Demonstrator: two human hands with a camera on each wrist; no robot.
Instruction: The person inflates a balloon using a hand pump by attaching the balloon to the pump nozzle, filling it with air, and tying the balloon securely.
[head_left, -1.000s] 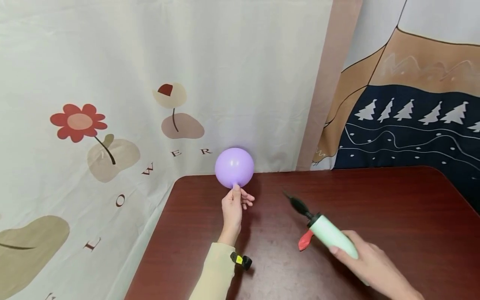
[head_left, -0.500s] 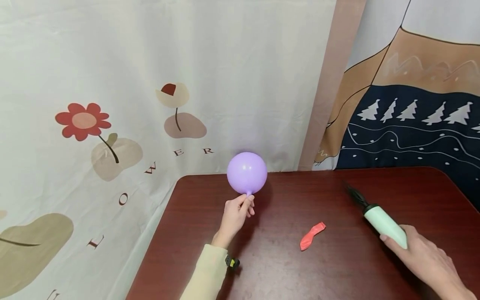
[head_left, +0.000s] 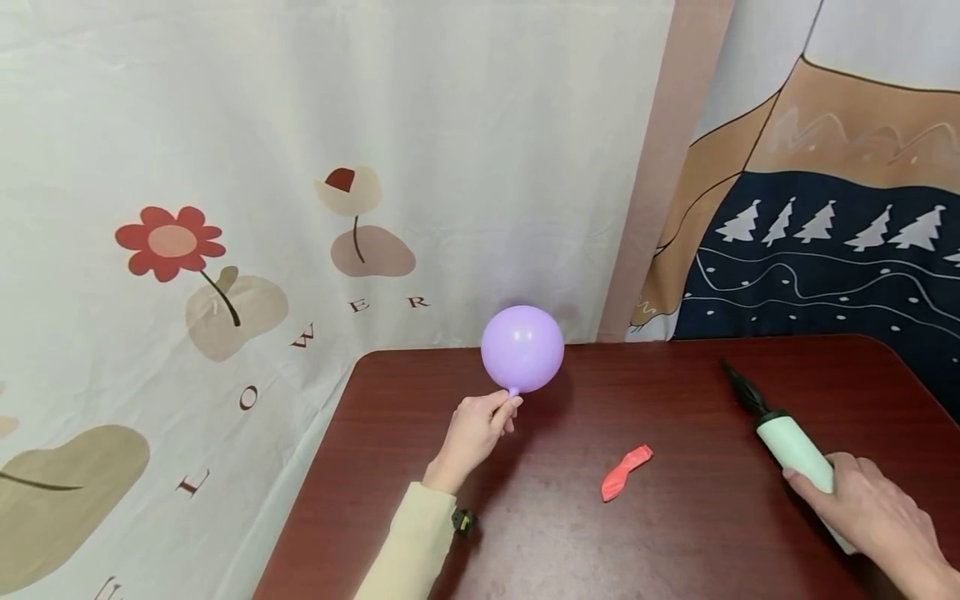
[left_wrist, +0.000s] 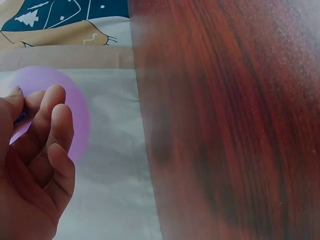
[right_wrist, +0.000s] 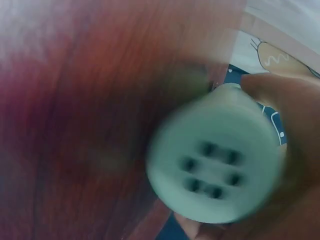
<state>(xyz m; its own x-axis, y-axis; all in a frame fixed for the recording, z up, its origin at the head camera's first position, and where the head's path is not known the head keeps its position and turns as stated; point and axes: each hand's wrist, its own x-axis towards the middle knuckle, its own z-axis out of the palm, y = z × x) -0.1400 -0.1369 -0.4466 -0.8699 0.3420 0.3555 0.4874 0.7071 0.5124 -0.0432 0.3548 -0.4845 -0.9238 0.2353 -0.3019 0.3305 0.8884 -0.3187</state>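
The left hand [head_left: 468,433] pinches the neck of an inflated purple balloon [head_left: 522,346] between thumb and forefinger, its other fingers loosely bent, a grip that presumably keeps the air from escaping. The balloon sits at about half past ten from a limp red balloon [head_left: 627,472], which lies flat on the wood. At three o'clock from that red one, the right hand [head_left: 881,508] has its fingers wrapped around the mint-green barrel of a balloon pump [head_left: 797,450]; its black nozzle [head_left: 744,390] points toward eleven, away from the wrist, probably because the barrel offers the easier hold. Whether the pump touches the wood, I cannot tell. Below spreads a glossy reddish-brown table [head_left: 555,533] with rounded far corners. Beyond its edge, at twelve, hangs a pale curtain [head_left: 487,125] printed with flowers and letters; toward one o'clock, a navy panel [head_left: 810,275] shows white fir trees.
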